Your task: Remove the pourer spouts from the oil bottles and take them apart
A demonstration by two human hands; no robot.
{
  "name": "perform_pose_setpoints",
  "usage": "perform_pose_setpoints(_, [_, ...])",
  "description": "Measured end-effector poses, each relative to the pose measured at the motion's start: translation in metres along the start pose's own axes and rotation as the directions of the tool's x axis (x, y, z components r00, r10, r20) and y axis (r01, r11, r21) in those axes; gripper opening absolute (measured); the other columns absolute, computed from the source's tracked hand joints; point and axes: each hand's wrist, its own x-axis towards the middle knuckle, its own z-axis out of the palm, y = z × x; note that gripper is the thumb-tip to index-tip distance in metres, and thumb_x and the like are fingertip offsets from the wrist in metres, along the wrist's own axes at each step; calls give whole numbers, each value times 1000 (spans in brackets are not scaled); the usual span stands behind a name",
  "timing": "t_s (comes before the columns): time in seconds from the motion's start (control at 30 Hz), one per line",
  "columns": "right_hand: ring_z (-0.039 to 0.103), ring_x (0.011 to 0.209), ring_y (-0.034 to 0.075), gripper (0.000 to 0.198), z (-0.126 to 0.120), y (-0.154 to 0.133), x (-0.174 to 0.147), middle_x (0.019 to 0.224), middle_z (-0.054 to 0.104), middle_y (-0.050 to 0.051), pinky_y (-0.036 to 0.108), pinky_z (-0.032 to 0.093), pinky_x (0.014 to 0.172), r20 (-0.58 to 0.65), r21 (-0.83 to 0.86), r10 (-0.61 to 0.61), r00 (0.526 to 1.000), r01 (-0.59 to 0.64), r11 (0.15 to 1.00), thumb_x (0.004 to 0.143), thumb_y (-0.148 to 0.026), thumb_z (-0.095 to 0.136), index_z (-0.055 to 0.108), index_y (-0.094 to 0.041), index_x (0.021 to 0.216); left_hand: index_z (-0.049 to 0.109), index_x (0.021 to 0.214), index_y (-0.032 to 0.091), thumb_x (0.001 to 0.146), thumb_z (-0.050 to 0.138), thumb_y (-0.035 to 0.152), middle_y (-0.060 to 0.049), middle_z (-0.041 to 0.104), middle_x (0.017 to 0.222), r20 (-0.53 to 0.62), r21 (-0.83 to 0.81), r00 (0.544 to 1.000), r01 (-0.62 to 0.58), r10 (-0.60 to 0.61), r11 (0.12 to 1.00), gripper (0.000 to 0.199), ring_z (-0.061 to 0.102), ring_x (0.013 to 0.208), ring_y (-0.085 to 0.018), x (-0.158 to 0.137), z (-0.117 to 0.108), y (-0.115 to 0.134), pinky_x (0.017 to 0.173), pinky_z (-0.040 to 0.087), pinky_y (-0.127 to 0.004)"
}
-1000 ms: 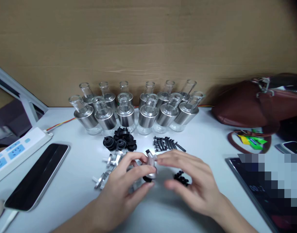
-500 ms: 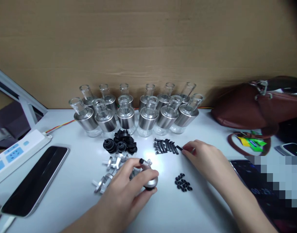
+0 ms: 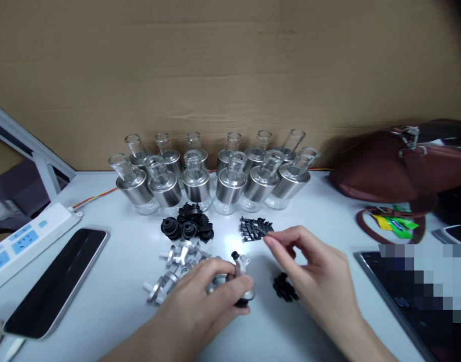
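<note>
My left hand (image 3: 203, 301) is closed around a silver pourer spout (image 3: 242, 271), with a black ring on its tip and a black part at its base. My right hand (image 3: 309, 266) pinches a small black lever (image 3: 263, 233), partly blurred, in front of the pile of small black levers (image 3: 251, 229). Small black caps (image 3: 284, 287) lie partly under my right hand. Beside my left hand several silver pourer spouts (image 3: 185, 251) lie heaped. Black ribbed stoppers (image 3: 188, 226) are piled behind them.
Two rows of glass bottles with metal sleeves (image 3: 230, 186) stand along the cardboard wall (image 3: 230, 65). A phone (image 3: 57, 281) and a power strip (image 3: 30, 239) lie at left. At right are a brown bag (image 3: 384, 166) and a dark-screened device (image 3: 388, 286).
My right hand has moved left with the black lever, closer to the pourer spout. My left hand has shifted slightly right and down with the spout.
</note>
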Motion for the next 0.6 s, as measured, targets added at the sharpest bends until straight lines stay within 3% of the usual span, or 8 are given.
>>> perform_pose_setpoints(0.1, [64, 57, 12, 7, 8, -12, -12, 68, 69, 1, 19, 49, 50, -14, 111, -111, 994, 112, 987, 86, -15, 60, 62, -20, 82, 58, 106, 22, 97, 50, 32, -3, 64, 85, 7, -46, 1000, 27, -27, 999, 16, 66, 75, -13, 2, 0, -1, 66, 56, -19])
perform_pose_setpoints(0.2, [66, 60, 12, 14, 10, -14, -16, 73, 71, 1, 19, 53, 56, -45, 174, -175, 983, 181, 968, 84, -8, 60, 64, -20, 90, 57, 105, 22, 94, 54, 37, -2, 64, 83, 18, -120, 998, 66, -64, 991, 19, 65, 72, -12, 3, -1, -2, 63, 54, -18])
perform_pose_setpoints(0.43, [66, 54, 12, 16, 9, -13, -12, 68, 72, 0, 18, 54, 50, -130, 195, -158, 979, 182, 964, 79, -5, 65, 66, -21, 82, 55, 107, 20, 94, 56, 32, -3, 67, 87, 38, -161, 999, 15, -9, 987, 18, 65, 80, -13, 2, -1, -2, 74, 52, -21])
perform_pose_setpoints(0.6, [68, 55, 12, 18, 9, -15, -12, 69, 74, -1, 17, 57, 54, -102, 219, -201, 974, 219, 951, 80, -5, 65, 68, -21, 84, 54, 109, 20, 95, 54, 32, -4, 67, 87, 43, -167, 999, -4, 12, 986, 19, 64, 80, -15, 1, 0, -3, 76, 52, -25])
